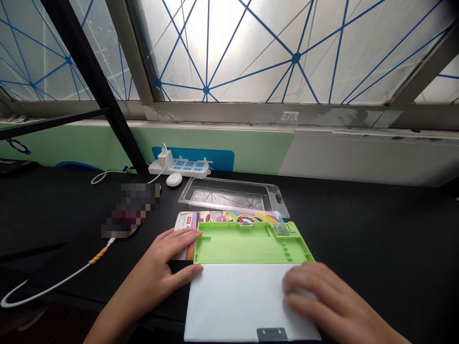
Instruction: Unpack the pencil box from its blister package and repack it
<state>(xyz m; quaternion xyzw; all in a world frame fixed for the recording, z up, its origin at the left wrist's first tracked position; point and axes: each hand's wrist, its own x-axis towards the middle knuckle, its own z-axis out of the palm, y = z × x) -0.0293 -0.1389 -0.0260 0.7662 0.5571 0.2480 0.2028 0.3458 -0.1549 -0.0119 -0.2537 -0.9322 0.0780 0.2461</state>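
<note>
A case lies open on the black desk in front of me: a green plastic tray (247,248) forms the far half, a white lid (236,301) the near half. My left hand (165,267) rests flat at the case's left edge, fingers spread, thumb touching the white lid's corner and fingers on a colourful printed card (229,217) lying under the tray. On the right part of the white lid lies my right hand (322,301), palm down, fingers stretched out and slightly blurred. Neither hand holds anything.
A clear plastic blister shell (233,196) lies behind the card. Farther back sit a white power strip (181,167) with a plugged charger and a small white oval object (174,179). A white cable (53,284) with an orange end crosses the desk at left, near a blurred patch.
</note>
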